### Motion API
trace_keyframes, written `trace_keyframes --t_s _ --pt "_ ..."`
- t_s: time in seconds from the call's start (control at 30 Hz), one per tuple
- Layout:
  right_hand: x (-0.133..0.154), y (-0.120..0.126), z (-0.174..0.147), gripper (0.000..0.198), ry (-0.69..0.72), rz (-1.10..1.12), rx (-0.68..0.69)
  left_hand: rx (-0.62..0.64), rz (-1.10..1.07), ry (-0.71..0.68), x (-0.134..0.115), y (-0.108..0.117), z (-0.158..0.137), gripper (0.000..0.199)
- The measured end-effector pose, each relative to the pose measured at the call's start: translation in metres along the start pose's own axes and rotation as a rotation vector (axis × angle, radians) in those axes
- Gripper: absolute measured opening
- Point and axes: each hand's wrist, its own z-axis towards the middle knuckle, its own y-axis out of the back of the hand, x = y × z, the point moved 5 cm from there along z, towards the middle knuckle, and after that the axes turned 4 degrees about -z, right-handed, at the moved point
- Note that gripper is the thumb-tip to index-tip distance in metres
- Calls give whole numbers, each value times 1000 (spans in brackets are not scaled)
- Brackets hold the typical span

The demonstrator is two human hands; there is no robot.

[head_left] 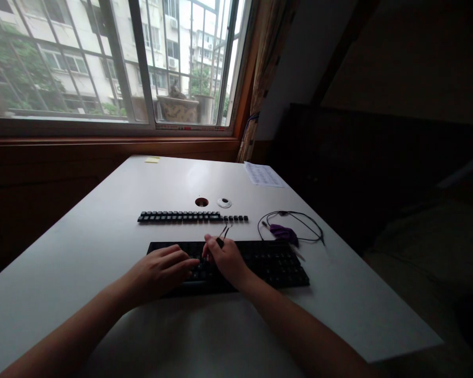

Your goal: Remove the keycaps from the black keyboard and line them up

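Observation:
A black keyboard [268, 262] lies across the near part of the white table, with both my hands over it. My left hand [167, 268] rests on its left side, fingers stretched out and holding nothing. In the closed fingers of my right hand [228, 260] is a keycap puller [220, 242] with a dark handle; its two thin wire prongs point up and away. The keys under my fingers are hidden. Beyond the keyboard, black keycaps [179, 216] stand in two neat rows, and several more [235, 218] continue one row to the right.
A coiled black cable [319, 228] and a purple cloth [284, 233] lie behind the keyboard's right end. Farther back are a round cable hole [201, 202], a white cover [224, 202], a printed sheet [264, 175] and a yellow note [152, 159]. A window stands behind the table.

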Motion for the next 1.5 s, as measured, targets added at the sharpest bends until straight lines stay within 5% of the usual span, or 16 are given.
trace_keyframes --t_s 0.6,1.5 --pt "-2 -3 -8 53 56 2 46 76 80 4 -20 -21 12 33" --pt "7 -3 -11 41 118 -47 70 -75 122 88 -21 -18 13 17"
